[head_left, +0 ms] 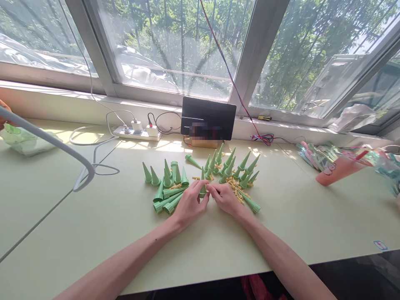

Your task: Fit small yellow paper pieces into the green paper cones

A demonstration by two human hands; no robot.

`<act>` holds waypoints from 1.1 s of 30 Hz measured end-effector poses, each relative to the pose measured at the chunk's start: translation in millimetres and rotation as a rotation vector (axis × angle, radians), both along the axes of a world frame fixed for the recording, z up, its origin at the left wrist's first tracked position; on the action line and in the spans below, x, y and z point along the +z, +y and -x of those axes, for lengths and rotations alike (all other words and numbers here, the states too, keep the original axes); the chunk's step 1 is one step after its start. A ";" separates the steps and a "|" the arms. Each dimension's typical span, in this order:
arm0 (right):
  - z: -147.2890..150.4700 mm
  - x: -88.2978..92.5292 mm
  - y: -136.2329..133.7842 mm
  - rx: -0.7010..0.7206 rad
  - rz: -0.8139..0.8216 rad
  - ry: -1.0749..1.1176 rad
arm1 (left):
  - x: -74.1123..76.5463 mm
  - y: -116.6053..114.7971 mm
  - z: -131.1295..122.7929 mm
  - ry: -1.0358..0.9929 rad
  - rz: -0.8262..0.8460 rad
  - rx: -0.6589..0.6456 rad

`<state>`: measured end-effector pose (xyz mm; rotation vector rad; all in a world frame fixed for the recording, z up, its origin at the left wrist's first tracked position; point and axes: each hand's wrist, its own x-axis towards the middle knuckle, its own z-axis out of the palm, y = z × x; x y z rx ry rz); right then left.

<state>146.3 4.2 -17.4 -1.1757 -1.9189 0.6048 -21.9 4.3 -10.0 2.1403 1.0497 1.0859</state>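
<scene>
My left hand (pixel 192 202) is closed around a green plastic cone (pixel 202 191), which stands point up between thumb and fingers. Close against its right side, my right hand (pixel 225 197) has its fingertips pinched together; what they hold is too small to make out. Left of my hands, several green cones (pixel 167 180) stand upright and others lie on their sides, wide ends toward me. Beyond and to the right is another group of upright cones (pixel 242 162). A pile of small yellow T-shaped pieces (pixel 236 185) lies beside my right hand, with one cone (pixel 252 203) lying next to it.
At the back, a dark tablet (pixel 208 118) leans on a cardboard box by the window. A power strip (pixel 137 133) with cables lies left of it. A pink cup (pixel 340 168) with a straw lies tilted among plastic bags at right. A grey curved tube (pixel 62 143) crosses the left.
</scene>
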 end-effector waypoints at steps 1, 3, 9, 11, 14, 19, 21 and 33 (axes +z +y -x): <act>-0.1 -0.1 0.1 0.000 -0.001 -0.002 | 0.1 -0.2 0.0 -0.001 0.001 -0.002; -0.1 -0.1 0.2 -0.002 -0.001 -0.003 | 0.1 -0.3 0.0 -0.001 0.000 -0.003; 0.2 -0.1 0.1 -0.004 0.010 -0.011 | -0.5 0.3 -0.2 -0.001 0.002 0.004; 0.3 0.0 0.2 -0.004 0.009 -0.016 | -0.1 0.3 -0.3 -0.002 0.006 0.006; 0.9 0.9 -0.2 -0.020 -0.002 -0.017 | 0.8 -0.2 -0.4 -0.005 0.016 0.001; 2.5 3.5 -1.9 -0.002 -0.012 -0.008 | 0.8 -1.3 -0.1 0.015 0.026 -0.024; 2.8 3.8 -2.0 0.009 -0.017 -0.010 | 0.3 -1.3 -0.2 0.018 0.025 -0.021; 1.4 -1.1 0.2 -0.023 -0.005 -0.046 | -2.9 -0.4 -1.2 0.020 0.017 -0.002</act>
